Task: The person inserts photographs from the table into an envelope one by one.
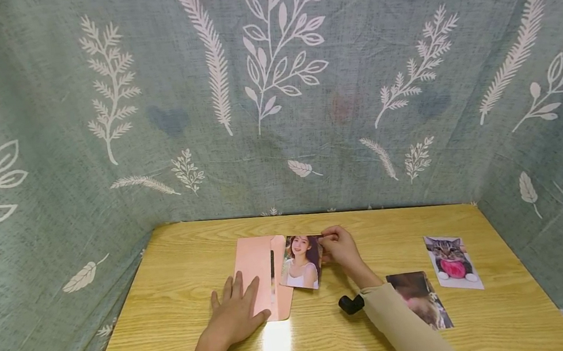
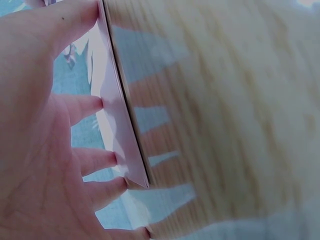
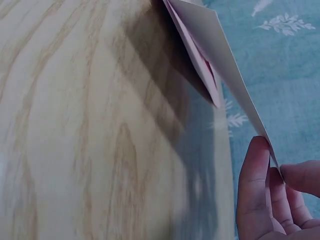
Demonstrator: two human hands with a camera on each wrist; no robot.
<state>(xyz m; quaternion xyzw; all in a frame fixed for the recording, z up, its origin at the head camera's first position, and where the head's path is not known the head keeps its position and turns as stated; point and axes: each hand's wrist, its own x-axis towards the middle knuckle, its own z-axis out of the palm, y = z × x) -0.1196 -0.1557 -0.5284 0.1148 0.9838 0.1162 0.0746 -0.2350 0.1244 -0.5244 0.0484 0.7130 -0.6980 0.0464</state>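
A pink paper envelope (image 1: 256, 252) lies on the table, its flap side to the right, with a dark strip of something showing at its opening. Spread flat, my left hand (image 1: 236, 313) rests on the envelope's left part; the left wrist view has its fingertips along the pink edge (image 2: 117, 110). My right hand (image 1: 341, 248) pinches the right edge of a portrait photo (image 1: 299, 263) of a person in a white top between thumb and fingers. That photo overlaps the flap. In the right wrist view its pale back (image 3: 227, 65) tilts above the table beside the envelope (image 3: 200, 62).
Two more photos lie to the right: a cat with a pink heart-like thing (image 1: 453, 263), and a darker photo (image 1: 421, 298) partly covered by my right sleeve. The wooden table (image 1: 178, 280) ends at a patterned cloth (image 1: 238, 163) behind and at the sides.
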